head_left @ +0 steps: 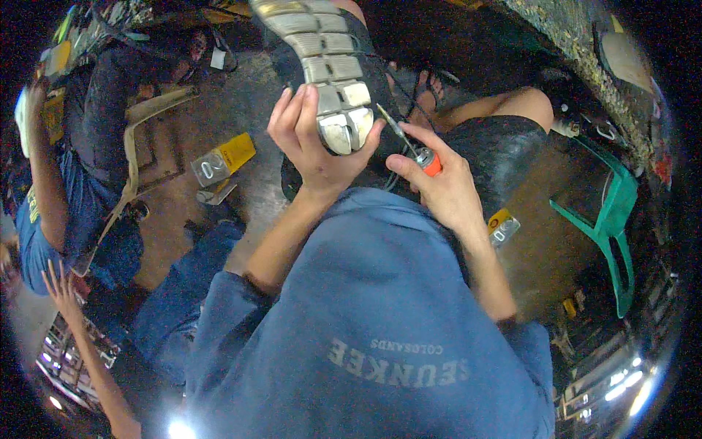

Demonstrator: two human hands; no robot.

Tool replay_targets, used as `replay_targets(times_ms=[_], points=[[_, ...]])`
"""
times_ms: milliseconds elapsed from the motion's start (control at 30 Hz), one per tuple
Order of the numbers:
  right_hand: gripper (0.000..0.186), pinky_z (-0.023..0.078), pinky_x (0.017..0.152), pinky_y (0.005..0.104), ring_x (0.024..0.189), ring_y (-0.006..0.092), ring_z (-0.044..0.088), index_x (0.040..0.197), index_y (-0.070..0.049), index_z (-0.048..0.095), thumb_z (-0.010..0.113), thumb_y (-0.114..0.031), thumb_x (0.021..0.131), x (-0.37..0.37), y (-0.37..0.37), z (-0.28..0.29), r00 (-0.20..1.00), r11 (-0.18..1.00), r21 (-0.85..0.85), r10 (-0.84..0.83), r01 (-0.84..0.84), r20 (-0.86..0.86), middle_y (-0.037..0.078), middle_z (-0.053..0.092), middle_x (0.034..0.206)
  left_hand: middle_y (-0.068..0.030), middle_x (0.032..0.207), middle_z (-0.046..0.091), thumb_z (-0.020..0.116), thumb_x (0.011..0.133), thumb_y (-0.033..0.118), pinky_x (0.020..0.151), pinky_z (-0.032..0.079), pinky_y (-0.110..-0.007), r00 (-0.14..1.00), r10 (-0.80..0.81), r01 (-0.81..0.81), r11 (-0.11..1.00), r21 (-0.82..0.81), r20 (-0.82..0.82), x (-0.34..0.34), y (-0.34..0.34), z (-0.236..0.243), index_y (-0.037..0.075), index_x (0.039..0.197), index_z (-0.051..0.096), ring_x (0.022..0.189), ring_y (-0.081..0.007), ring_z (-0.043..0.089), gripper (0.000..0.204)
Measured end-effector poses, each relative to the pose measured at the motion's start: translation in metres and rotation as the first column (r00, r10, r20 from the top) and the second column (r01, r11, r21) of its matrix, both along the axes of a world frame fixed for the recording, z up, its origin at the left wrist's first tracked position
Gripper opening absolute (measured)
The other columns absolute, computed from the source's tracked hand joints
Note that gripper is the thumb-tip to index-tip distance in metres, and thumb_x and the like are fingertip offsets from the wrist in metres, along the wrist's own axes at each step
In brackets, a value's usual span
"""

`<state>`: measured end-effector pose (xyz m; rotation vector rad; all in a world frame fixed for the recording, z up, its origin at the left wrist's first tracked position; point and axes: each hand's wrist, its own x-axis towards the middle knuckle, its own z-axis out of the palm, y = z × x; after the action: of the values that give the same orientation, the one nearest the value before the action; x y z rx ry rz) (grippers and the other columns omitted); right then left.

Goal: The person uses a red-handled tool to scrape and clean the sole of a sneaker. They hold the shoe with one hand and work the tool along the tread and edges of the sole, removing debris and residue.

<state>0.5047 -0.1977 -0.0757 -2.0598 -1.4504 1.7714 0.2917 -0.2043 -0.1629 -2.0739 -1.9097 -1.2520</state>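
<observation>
My left hand [322,143] grips a shoe [329,66] by its heel end, fingers along one edge and thumb along the other. The shoe's pale, worn, segmented sole is turned up towards me, and most of its upper is hidden behind it. Just right of the heel, my right hand [442,172] is closed around a thin-bladed hand tool [425,158] with an orange handle. Its slim metal blade points up and left, with the tip beside the shoe's edge; whether it touches cannot be told. Dark cords or laces hang behind the tool.
Yellow-and-clear packages [223,159] lie on the floor to the left, and another package [503,228] is at my right. A green plastic chair [614,208] stands at the right. Other people in blue shirts [51,212] sit at the left. A rough ledge [578,66] runs along the upper right.
</observation>
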Motion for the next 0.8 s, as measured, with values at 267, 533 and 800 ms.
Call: replay_targets(times_ms=[267,533,800], points=[[0.075,0.061,0.094,0.0478,0.104,0.0414,0.080,0.146,-0.021,0.073,0.084,-0.067,0.088,-0.006,-0.011,-0.007,1.000,0.999,0.035,-0.011,0.011,0.011,0.023,0.081,0.104,-0.0212,0.142,0.051,0.102,0.073,0.033,0.113,0.044,-0.055,0.995,0.079,-0.075,0.994,-0.075,0.061,0.001,-0.002,-0.007,0.013,0.155,0.056,0.139,-0.0433,0.046,0.096],[0.063,0.058,0.092,0.0400,0.089,0.0246,0.076,0.145,-0.021,0.074,0.087,-0.054,0.092,-0.012,-0.014,-0.004,0.998,0.998,0.058,0.003,-0.007,0.058,0.014,0.076,0.087,-0.0312,0.168,0.040,0.096,0.080,0.023,0.125,0.036,-0.065,0.996,0.059,-0.060,0.998,0.007,0.059,0.006,-0.004,-0.016,0.019,0.153,0.055,0.157,-0.0550,0.036,0.084],[0.066,0.059,0.099,0.0438,0.112,0.0357,0.079,0.145,-0.019,0.074,0.086,-0.056,0.091,-0.021,-0.014,-0.008,0.994,1.000,0.020,-0.008,0.006,0.109,0.023,0.082,0.112,-0.0309,0.166,0.043,0.094,0.082,0.023,0.124,0.035,-0.067,0.998,0.069,-0.069,0.997,0.017,-0.004,0.007,-0.004,-0.016,0.020,0.152,0.056,0.155,-0.0547,0.039,0.080]])
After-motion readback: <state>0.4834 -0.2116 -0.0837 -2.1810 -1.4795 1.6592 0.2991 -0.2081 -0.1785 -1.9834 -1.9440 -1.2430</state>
